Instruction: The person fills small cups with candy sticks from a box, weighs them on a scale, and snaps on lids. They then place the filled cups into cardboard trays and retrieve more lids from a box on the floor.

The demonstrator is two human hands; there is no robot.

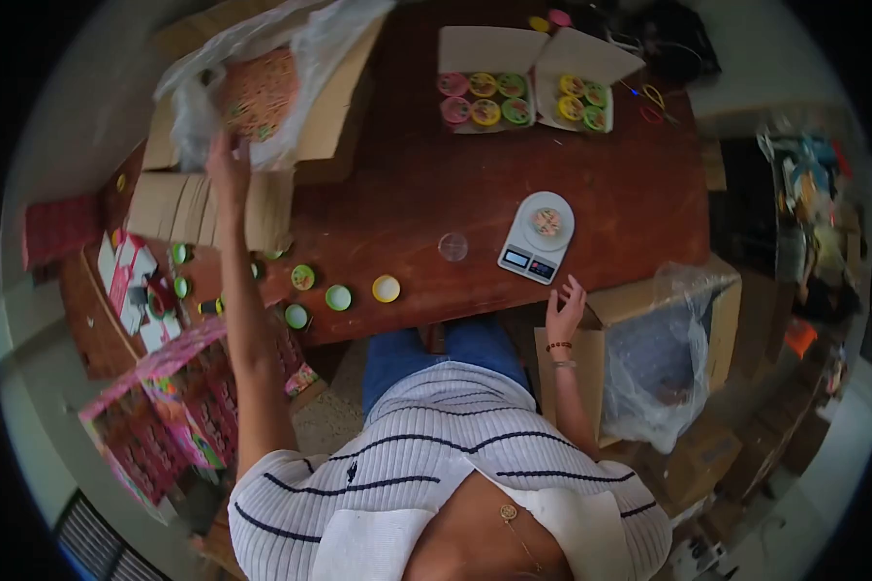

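My left hand (pixel 228 165) is stretched out to the near side of a cardboard box (pixel 339 107) lined with a clear plastic bag (pixel 189 97). Small pinkish-orange pieces (pixel 262 92) with bits of green fill the bag, and my fingertips reach its near edge; I cannot tell whether they hold anything. My right hand (pixel 566 304) hovers at the table's front edge, fingers apart and nothing in them. Just beyond it stands a white digital scale (pixel 530 261) with a small heap of the same pieces (pixel 547 222) on its round platform. Left of the scale lies a clear round dish (pixel 452 247).
Small green and yellow tubs (pixel 338 297) stand along the front left of the table (pixel 397 194). Two white cartons (pixel 489 48) of colourful lidded tubs are at the back, with scissors (pixel 653 95) to their right. An open plastic-lined box (pixel 722 320) sits at my right.
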